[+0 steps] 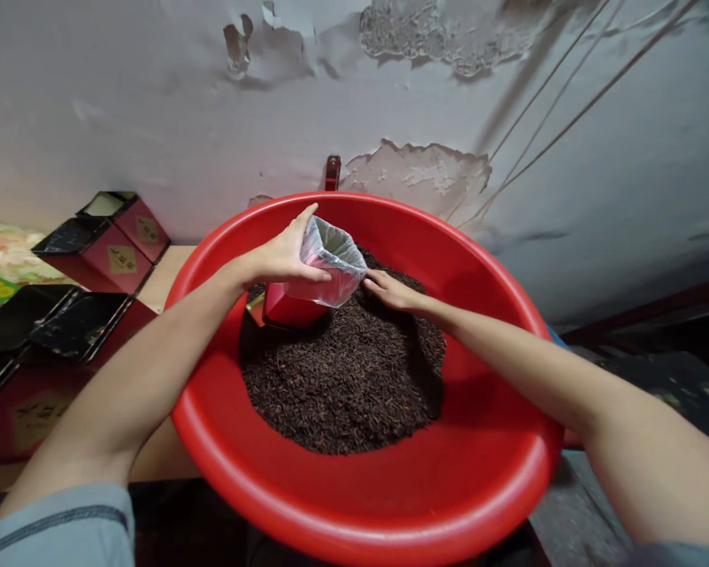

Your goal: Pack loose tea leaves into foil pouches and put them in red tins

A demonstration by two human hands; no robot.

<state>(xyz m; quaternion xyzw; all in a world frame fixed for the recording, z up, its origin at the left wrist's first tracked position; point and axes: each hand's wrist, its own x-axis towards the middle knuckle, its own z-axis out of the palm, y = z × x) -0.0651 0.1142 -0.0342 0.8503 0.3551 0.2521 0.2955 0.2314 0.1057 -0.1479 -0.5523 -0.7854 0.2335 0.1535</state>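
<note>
My left hand is wrapped round the top of a red tin, its thumb and fingers spread over a clear plastic bag that lines the tin and folds over its rim. Tilted to the right, the tin rests in dark, twisted dry tea leaves. My right hand is at the bag's right edge, thumb and fingers closed at the plastic. Both hands are inside a big round red plastic basin that holds the tea. A small gold-coloured piece shows left of the tin.
Several red and black tins with gold labels stand on a wooden board to the left, some with plastic liners. Behind the basin rises a wall with peeling paint. Thin cords run down at the right.
</note>
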